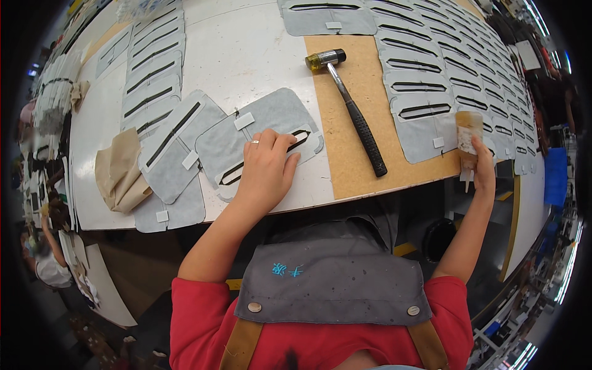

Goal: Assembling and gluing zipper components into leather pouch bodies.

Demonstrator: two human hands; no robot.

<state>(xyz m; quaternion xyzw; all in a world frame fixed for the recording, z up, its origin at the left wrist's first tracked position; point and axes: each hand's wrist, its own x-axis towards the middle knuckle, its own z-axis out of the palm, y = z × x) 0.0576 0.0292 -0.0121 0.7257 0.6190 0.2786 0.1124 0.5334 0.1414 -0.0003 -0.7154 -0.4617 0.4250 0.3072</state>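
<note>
My left hand [266, 166] rests on a grey fabric panel [277, 106] with a long black-edged slot and a white tag. Its fingers press down on the strip beside the slot, thumb apart, holding nothing. At the table's right front edge, my right hand [483, 169] is closed around a squeeze bottle [469, 131] of pale contents. The bottle's thin nozzle points downward, clear of the panels. A hammer [361, 126] with a yellow-and-black head and black grip lies between the hands, touched by neither.
Similar grey panels [419, 139] overlap in rows on the right, over a tan board [354, 55]. More panels [169, 176] and a beige cloth [120, 176] lie left of my left hand. The white table [228, 43] has its front edge close to my apron [333, 277].
</note>
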